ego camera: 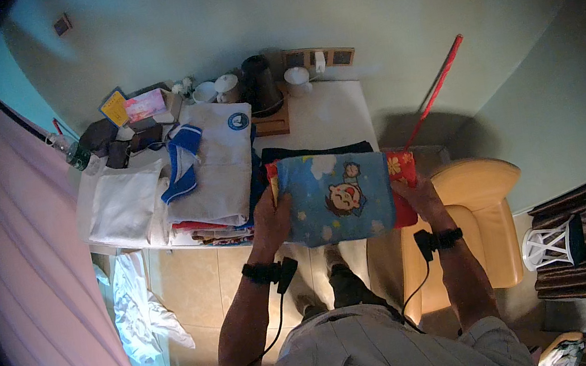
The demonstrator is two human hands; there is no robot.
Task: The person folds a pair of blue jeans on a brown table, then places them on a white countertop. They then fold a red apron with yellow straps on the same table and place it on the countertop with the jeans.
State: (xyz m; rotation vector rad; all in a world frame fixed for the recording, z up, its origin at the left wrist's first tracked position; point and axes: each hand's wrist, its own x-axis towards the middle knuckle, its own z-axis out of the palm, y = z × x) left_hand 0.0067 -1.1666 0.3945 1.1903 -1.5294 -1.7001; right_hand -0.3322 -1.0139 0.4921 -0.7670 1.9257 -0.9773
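Note:
Between my two hands is a folded blue fabric piece point(308, 209) with a cartoon face, stars and clouds. A red cloth with yellow flowers point(399, 162) shows at its sides, apparently folded underneath. My left hand point(272, 220) grips the left edge, and my right hand point(418, 197) grips the right edge over the red part. The bundle is at the table's front edge, partly over a dark folded cloth point(316, 149). Left of my left hand lies a stack of folded clothes, topped by a white shirt with a blue collar point(216, 166).
A white folded cloth point(125, 202) and a plastic bottle point(75, 153) lie at the table's left. Behind stand a dark kettle point(262, 88) and lidded white cups point(297, 81). A tan leather chair point(491, 238) is at right, with a red pole point(435, 90) against the wall.

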